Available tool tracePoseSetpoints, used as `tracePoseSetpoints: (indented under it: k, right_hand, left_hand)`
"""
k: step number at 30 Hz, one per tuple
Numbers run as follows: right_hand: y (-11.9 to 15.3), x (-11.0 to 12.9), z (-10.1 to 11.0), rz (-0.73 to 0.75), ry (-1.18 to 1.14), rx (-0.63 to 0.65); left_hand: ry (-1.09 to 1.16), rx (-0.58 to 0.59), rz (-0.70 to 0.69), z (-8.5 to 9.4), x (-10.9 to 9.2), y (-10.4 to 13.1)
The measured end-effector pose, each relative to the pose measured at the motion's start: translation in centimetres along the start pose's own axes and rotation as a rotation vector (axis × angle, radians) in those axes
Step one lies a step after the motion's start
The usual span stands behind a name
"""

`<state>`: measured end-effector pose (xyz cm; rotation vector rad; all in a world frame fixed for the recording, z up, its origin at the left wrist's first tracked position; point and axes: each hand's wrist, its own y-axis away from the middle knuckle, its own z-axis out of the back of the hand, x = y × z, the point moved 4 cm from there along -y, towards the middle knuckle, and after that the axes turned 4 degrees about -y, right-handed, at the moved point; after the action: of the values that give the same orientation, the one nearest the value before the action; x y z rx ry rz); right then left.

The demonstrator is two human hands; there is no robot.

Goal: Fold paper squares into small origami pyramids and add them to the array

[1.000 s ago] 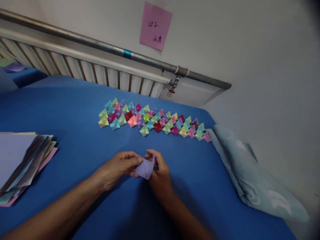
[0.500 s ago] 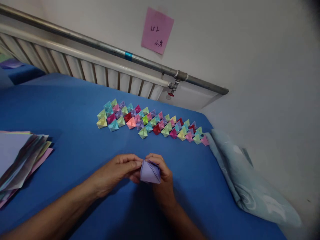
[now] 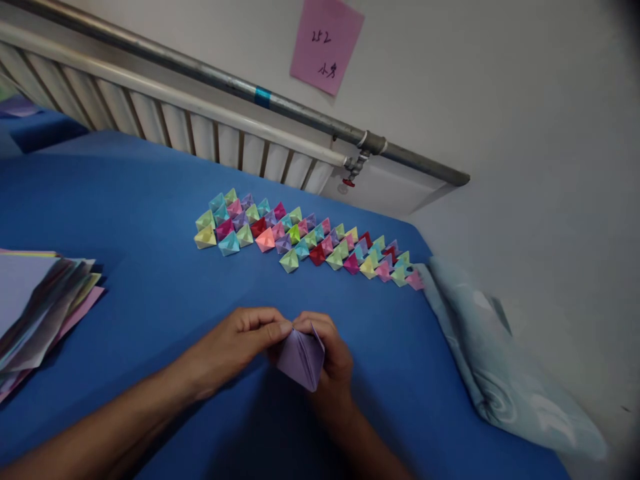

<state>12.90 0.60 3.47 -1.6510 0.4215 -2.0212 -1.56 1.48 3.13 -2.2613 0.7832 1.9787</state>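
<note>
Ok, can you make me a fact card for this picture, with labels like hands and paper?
Held: folded purple paper
Left hand: pinching the paper near its top
Right hand: holding its right side
Beyond the hands: small folded paper shapes, many colours, in rows
Table: blue
Near left edge: stack of coloured paper
Right: pale blue-green cloth
Wall: pink note reading "252" on top

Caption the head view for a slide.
Left hand and right hand hold folded purple paper near colourful paper shapes on a blue surface.
</note>
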Motion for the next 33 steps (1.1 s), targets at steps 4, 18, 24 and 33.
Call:
tracePoseSetpoints:
  k: [4,18,24,33]
  right_hand:
    - [0.2,-0.4,-0.1,-0.002,0.047,0.026]
    - [0.3,-0.7,0.7,0.164,0.371,-0.080]
    - [0.0,0.8,1.0,0.300,0.521,-0.035]
    - [-0.2,0.6,0.3,0.315,0.507,0.088]
  left_hand:
    - [0.139,-0.026,0.072,-0.1,0.7,-0.3]
    - [0.264,-0.137,0.217,0.6,1.1,-1.0]
    - [0.345,-0.128,0.228,0.9,1.4,-1.1]
    - [0.331,-0.127,0.243,0.9,1.5,-1.1]
